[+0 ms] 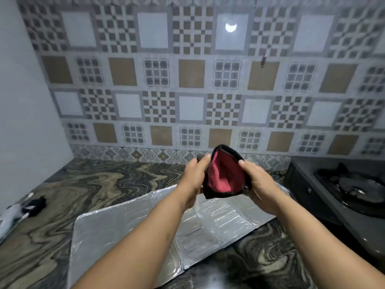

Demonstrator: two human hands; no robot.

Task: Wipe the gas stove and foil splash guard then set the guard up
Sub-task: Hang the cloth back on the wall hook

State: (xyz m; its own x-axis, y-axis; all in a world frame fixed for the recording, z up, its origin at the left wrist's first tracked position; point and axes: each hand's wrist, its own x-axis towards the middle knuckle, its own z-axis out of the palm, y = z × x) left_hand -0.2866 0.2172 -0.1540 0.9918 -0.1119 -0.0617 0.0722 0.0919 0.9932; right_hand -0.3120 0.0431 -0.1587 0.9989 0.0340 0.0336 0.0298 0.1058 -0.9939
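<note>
A pink cloth with a black border point(223, 174) is held up in the air between both hands. My left hand point(194, 174) pinches its left edge, and my right hand point(259, 184) grips its right lower corner. Below them the silver foil splash guard point(125, 230) lies flat and unfolded on the marbled countertop point(83, 184). The black gas stove point(352, 190) sits at the right edge, with one burner and its pan support in view.
A patterned tiled wall point(187, 80) rises behind the counter, and a plain wall closes the left side. A black-and-white crumpled object point(23, 209) lies on the counter at the far left. A small hook point(263, 60) hangs on the tiles.
</note>
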